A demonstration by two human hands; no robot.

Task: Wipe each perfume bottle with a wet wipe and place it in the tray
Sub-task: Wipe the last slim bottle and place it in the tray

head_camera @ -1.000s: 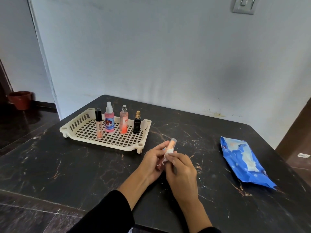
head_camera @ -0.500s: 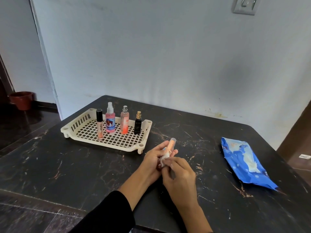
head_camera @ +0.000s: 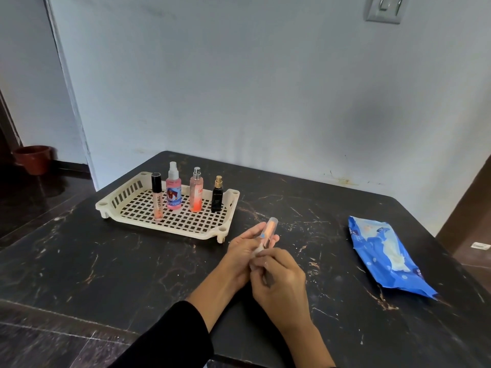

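My left hand [head_camera: 243, 254] holds a slim clear bottle of orange perfume [head_camera: 269, 229], tilted with its cap pointing up and away. My right hand [head_camera: 279, 284] pinches a small white wet wipe [head_camera: 257, 251] against the bottle's lower end. The cream lattice tray [head_camera: 170, 221] lies just beyond my hands to the left. Upright in it stand a lip gloss tube [head_camera: 157, 199], a pink spray bottle [head_camera: 173, 191], a peach spray bottle [head_camera: 196, 191] and a small black bottle [head_camera: 217, 196].
A blue pack of wet wipes [head_camera: 385, 257] lies on the right of the dark marble table [head_camera: 106, 264]. The wall runs close behind the table. A brown pot [head_camera: 33, 158] sits on the floor at far left.
My right hand with the wipe has slid down the bottle toward its lower end, leaving more of the orange bottle showing. The view has shifted slightly.
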